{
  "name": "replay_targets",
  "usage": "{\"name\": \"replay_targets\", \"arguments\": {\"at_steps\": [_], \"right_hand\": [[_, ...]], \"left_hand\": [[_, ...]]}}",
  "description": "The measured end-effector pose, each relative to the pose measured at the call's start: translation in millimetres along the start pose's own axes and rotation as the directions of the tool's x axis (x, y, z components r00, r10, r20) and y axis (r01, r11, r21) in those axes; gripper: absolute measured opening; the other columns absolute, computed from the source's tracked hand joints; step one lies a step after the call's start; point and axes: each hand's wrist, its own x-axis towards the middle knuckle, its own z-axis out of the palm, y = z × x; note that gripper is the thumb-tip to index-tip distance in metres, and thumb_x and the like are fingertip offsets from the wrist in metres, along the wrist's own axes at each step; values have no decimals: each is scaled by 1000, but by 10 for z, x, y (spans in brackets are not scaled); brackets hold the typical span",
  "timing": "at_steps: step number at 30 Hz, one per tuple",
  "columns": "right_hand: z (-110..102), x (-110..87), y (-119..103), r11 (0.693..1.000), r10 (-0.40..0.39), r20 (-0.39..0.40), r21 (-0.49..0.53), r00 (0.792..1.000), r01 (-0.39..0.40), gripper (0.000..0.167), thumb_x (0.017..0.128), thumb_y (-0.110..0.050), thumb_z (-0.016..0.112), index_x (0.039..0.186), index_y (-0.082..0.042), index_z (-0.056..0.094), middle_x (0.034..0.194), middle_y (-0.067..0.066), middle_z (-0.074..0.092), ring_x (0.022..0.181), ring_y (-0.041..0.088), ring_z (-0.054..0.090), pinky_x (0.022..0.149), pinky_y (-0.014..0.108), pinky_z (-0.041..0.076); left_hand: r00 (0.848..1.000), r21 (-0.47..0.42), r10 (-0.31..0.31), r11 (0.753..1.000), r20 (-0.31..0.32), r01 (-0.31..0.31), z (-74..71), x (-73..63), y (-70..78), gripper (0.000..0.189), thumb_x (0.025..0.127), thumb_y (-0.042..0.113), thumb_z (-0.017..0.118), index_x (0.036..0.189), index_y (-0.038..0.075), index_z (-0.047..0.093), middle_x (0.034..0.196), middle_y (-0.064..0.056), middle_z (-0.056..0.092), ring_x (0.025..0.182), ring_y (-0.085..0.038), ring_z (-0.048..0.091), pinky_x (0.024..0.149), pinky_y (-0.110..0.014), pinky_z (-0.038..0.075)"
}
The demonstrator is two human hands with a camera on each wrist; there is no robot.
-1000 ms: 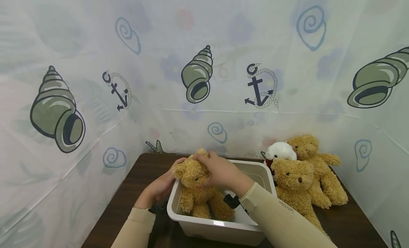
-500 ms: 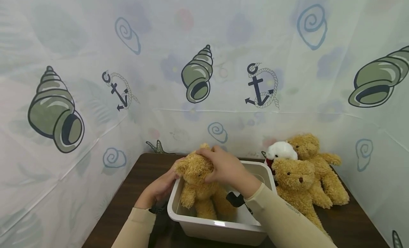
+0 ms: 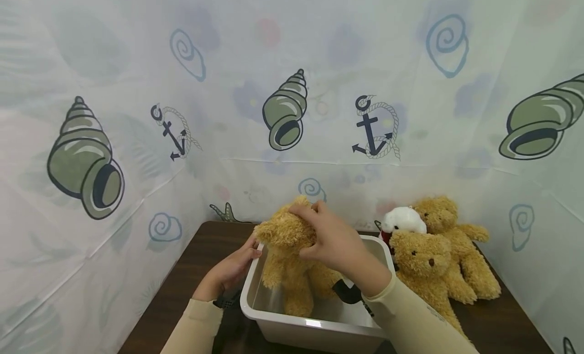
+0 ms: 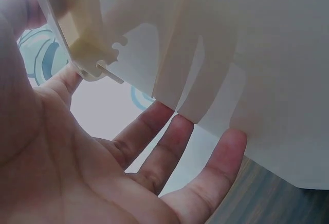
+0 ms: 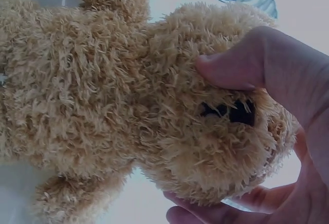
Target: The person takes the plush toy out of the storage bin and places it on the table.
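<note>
A curly golden-brown teddy bear (image 3: 296, 280) hangs upright with its lower body inside the white plastic bin (image 3: 315, 321). My right hand (image 3: 339, 242) grips it by the head from above. In the right wrist view the thumb presses into the fur near the dark nose (image 5: 241, 112), with the fingers round the far side of the head. On the bin's left side, my left hand (image 3: 232, 268) holds the rim. The left wrist view has its fingertips (image 4: 175, 126) against the outer wall and the thumb over the edge.
Two more teddy bears (image 3: 422, 262) and a white plush toy (image 3: 402, 219) lean together right of the bin. A dark wooden table (image 3: 180, 283) lies underneath. A curtain printed with shells and anchors (image 3: 369, 126) closes the back and sides.
My right hand has lifted the teddy bear higher, so more of the bin's floor shows. Its head has tipped forward. The left hand has stayed at the bin's rim.
</note>
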Motion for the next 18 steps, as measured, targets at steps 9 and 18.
{"name": "replay_targets", "arguments": {"at_steps": [9, 18], "right_hand": [[-178, -160, -14, 999, -12, -68, 40, 998, 14, 99, 75, -14, 94, 158, -45, 51, 128, 6, 56, 72, 19, 55, 56, 32, 49], [-274, -255, 50, 998, -18, -134, 55, 991, 26, 99, 74, -16, 92, 159, -47, 49, 131, 4, 54, 67, 17, 48, 53, 31, 45]], "left_hand": [[998, 31, 42, 999, 38, -43, -27, 15, -41, 70, 111, 28, 44, 170, 38, 9, 169, -21, 26, 145, -41, 46, 109, -51, 52], [998, 27, 55, 998, 37, -56, -36, 23, -39, 65, 108, 25, 44, 166, 35, 17, 157, -23, 30, 132, -36, 55, 102, -54, 56]]}}
